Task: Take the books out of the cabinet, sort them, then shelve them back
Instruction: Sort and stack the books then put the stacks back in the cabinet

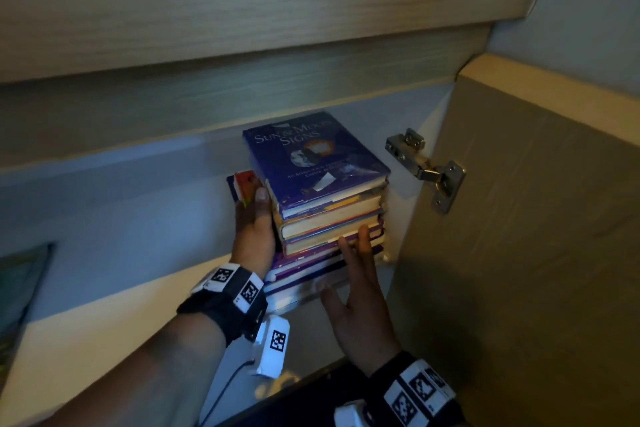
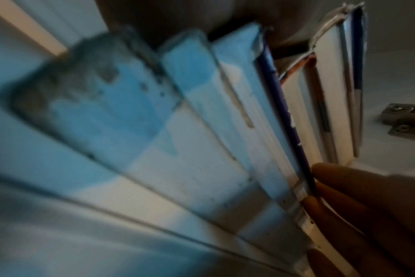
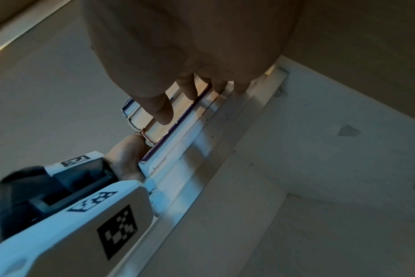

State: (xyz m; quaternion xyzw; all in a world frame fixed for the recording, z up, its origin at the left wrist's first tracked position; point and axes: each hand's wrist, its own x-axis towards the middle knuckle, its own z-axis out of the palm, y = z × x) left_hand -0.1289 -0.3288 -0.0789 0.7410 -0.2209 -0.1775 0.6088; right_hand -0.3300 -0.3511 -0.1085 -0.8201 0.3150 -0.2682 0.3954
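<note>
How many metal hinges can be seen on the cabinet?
1. The hinge sits right of the book stack, joining the cabinet's side wall to the open door. Other hinges may be out of view.

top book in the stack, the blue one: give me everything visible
The blue hardcover book titled "Sun & Moon Signs" lies flat, cover up, topping the stack of books inside the cabinet. Its glossy jacket looks worn, torn at the lower edge. The left hand touches its left side; the right hand presses lower books.

Pale cabinet shelf (image 1: pixel 104 315) carries flat book stack (image 1: pixel 322 204), against right wall.
</note>
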